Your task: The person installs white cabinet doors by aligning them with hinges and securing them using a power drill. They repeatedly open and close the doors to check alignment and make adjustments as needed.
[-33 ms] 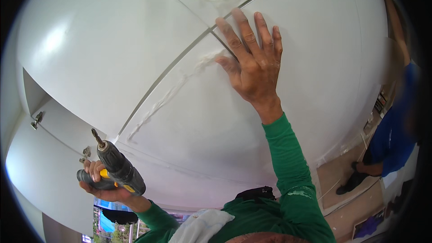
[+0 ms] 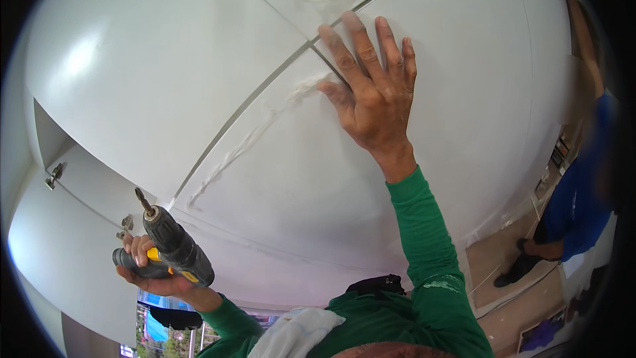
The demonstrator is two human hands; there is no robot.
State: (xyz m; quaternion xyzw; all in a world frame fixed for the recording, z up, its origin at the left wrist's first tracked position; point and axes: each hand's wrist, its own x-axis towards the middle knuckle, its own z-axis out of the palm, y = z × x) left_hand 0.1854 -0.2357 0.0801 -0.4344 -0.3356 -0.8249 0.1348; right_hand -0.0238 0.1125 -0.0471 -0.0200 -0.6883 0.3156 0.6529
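Observation:
My left hand is wrapped round the grip of a black-and-yellow cordless drill at the lower left. Its screwdriver bit points up and a little left, apart from the panels. Higher up, my right hand lies flat with its fingers spread on a glossy white cabinet door panel. Two of its fingertips reach the dark gap between this panel and the neighbouring white panel. A crinkled strip of whitish film runs along the panel edge, up to near my right thumb.
At the lower left hangs an open white door with metal hinges. A co-worker in a blue shirt is at the right edge, above a brown floor. A white cloth lies against my green-sleeved body.

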